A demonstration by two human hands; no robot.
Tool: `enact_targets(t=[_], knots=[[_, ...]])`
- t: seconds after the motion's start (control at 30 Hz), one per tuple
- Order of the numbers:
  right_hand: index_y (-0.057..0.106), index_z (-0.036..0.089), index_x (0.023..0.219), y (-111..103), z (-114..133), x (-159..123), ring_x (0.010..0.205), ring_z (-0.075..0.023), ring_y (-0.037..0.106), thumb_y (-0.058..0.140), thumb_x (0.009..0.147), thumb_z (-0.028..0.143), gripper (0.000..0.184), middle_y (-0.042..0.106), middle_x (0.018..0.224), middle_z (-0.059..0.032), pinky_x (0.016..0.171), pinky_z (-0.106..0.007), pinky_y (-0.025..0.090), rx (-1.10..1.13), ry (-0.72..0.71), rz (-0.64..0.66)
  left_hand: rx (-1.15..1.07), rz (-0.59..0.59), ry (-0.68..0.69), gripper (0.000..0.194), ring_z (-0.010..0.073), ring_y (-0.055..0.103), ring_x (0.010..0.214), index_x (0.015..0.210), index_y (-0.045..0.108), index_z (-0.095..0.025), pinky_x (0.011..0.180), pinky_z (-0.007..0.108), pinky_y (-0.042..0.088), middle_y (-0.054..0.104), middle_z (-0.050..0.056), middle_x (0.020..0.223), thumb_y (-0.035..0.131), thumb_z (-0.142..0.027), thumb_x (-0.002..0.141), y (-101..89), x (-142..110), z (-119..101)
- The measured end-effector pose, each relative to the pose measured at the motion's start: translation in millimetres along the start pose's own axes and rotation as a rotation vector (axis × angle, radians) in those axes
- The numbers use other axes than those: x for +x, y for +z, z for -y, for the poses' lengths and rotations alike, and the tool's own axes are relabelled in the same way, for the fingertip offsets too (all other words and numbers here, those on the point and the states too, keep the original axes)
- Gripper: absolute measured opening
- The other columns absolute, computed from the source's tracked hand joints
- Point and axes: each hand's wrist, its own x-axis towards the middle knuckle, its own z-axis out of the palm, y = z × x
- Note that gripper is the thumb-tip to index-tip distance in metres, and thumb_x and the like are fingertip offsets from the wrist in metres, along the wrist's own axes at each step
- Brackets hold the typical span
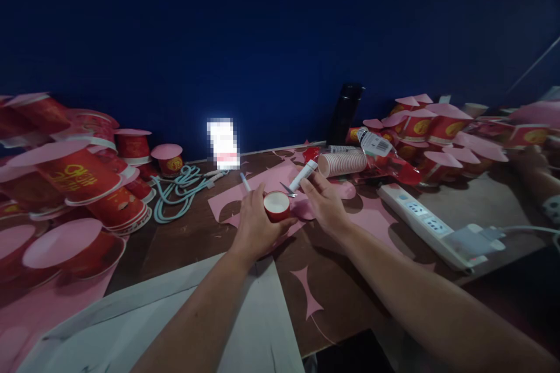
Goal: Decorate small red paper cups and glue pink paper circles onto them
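My left hand (256, 221) is closed around a small red paper cup (277, 215), whose round white end faces up; I cannot tell whether that is its base or its mouth. In my right hand (324, 201), a white glue stick (301, 176) is pinched between thumb and fingers, tilted just to the right of the cup. Under and between the hands lies pink paper (227, 197) with round pieces cut out. Partly hidden scissors (289, 191) show their blades beside the glue stick.
Pink-topped red cups (83, 172) crowd the left, with more (420, 125) at the right. A cable (175, 204), a glowing phone (223, 143), stacked cups (343, 163), a black bottle (345, 111) and a power strip (424, 224) lie around. Another person's hand (531, 166) is far right.
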Motion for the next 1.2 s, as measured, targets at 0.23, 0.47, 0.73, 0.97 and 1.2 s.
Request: enact_targets(t=[0.23,0.47,0.73,0.97,1.2], knots=[[0.058,0.023,0.122,1.8,7.6,-1.9,0.098,-0.0198,0.065,0.055,0.089,0.043,0.039,0.069,0.109,-0.0057,0.094,-0.037,0.05,-0.001,-0.035,0.055,-0.041,0.041,0.027,0.085,0.0327,0.044,0.126,0.139,0.036,-0.022,0.104,0.051,0.034,0.05,0.014,0.133,0.075,-0.039,0.066,1.4,-0.4,2.0],[0.055,0.022,0.127,1.6,13.1,-4.0,0.101,-0.0209,0.063,0.051,0.091,0.042,0.041,0.066,0.113,-0.007,0.095,-0.039,0.049,-0.138,-0.064,0.104,-0.079,0.096,0.02,0.088,0.0326,0.044,0.128,0.143,0.032,-0.02,0.105,0.051,0.035,0.046,0.015,0.139,0.074,-0.041,0.068,0.1,-1.5,2.7],[0.06,0.021,0.121,-0.7,15.4,-3.4,0.105,-0.0203,0.06,0.05,0.092,0.038,0.035,0.066,0.111,-0.0056,0.097,-0.035,0.045,-0.281,-0.133,0.079,-0.077,0.125,0.031,0.082,0.0309,0.042,0.129,0.142,0.034,-0.02,0.106,0.049,0.035,0.046,0.015,0.14,0.07,-0.04,0.072,-2.9,-1.8,-0.5],[0.058,0.022,0.122,0.1,10.7,-2.8,0.105,-0.0204,0.06,0.053,0.091,0.04,0.037,0.066,0.111,-0.0052,0.096,-0.034,0.046,-0.215,-0.112,0.02,-0.045,0.045,0.013,0.097,0.0319,0.043,0.126,0.143,0.031,-0.022,0.105,0.05,0.034,0.046,0.014,0.136,0.078,-0.046,0.062,2.2,-1.5,2.0],[0.059,0.023,0.121,0.5,14.2,-3.0,0.105,-0.0201,0.06,0.054,0.09,0.041,0.036,0.066,0.112,-0.0048,0.097,-0.036,0.046,-0.123,-0.1,0.048,-0.096,0.057,0.023,0.089,0.0302,0.046,0.124,0.141,0.034,-0.021,0.103,0.048,0.036,0.048,0.014,0.135,0.076,-0.043,0.066,2.3,-0.7,5.9]])
